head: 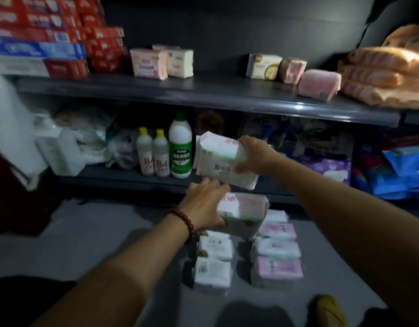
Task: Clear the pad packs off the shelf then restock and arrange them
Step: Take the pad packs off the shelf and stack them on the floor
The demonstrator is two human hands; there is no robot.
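The dark upper shelf [203,95] carries toothpaste boxes [38,48] at its left end and orange packs [380,74] at its right end. Between them stand two pad packs [161,62] left of centre and three more packs [293,72] toward the right, the last near the front edge. On the grey floor [109,232] below, floor packs [278,267] lie in two short columns. The right hand [255,154] holds a white pad pack [220,159] raised in front of the lower shelf, fingers curled round its right end. The left hand [203,204] grips a green-tinted pack [244,215] by its left end, just above the columns, fingers and thumb clamping it. Bleach bottles [180,147] stand behind. A bead bracelet [186,220] rings the left wrist.
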